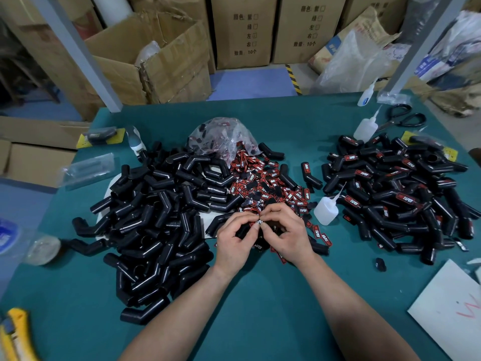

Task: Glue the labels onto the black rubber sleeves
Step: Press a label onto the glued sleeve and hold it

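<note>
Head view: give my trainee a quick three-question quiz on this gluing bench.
1. True or false: the sleeves in the right sleeve pile carry labels.
2. Fill in: the nearest glue bottle stands upright beside the ___ hand.
3. What do the left hand and right hand pinch between them? A: a label. B: the glue bottle. C: nothing.
Key: 1 true; 2 right; 3 A.

Three glue bottles (326, 209), one pair of scissors (402, 118), one yellow knife (15, 334), two heaps of sleeves (156, 217).
</note>
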A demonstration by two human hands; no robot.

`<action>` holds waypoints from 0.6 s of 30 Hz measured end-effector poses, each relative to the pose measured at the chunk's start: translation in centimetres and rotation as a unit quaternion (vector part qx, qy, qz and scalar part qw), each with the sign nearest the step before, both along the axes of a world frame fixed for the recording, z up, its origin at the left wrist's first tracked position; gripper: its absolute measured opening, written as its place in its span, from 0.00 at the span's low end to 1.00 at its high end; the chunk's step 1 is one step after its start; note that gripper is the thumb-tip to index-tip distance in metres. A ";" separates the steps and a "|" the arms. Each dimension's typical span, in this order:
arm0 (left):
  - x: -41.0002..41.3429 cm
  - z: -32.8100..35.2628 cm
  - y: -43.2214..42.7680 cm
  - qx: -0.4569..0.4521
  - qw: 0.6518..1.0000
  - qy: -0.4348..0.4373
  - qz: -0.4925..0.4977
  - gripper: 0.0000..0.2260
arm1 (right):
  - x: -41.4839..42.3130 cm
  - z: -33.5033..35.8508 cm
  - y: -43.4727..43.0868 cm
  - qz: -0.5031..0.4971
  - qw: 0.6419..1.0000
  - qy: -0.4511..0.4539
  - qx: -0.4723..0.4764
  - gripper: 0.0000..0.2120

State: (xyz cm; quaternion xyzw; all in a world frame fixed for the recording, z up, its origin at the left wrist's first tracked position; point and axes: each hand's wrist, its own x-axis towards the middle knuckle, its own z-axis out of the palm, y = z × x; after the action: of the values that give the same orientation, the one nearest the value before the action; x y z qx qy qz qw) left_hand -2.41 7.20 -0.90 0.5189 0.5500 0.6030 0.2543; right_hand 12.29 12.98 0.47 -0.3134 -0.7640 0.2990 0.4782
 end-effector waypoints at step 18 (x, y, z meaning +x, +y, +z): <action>-0.2 -0.2 0.0 -0.005 1.000 -0.012 -0.005 0.06 | -0.1 0.3 -0.1 0.005 1.000 0.003 -0.007 0.06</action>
State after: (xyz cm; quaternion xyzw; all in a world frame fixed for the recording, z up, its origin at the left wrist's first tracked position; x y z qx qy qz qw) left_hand -2.59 7.18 -1.11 0.5129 0.5472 0.6054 0.2665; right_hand 12.15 12.83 0.79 -0.3123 -0.7621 0.3071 0.4768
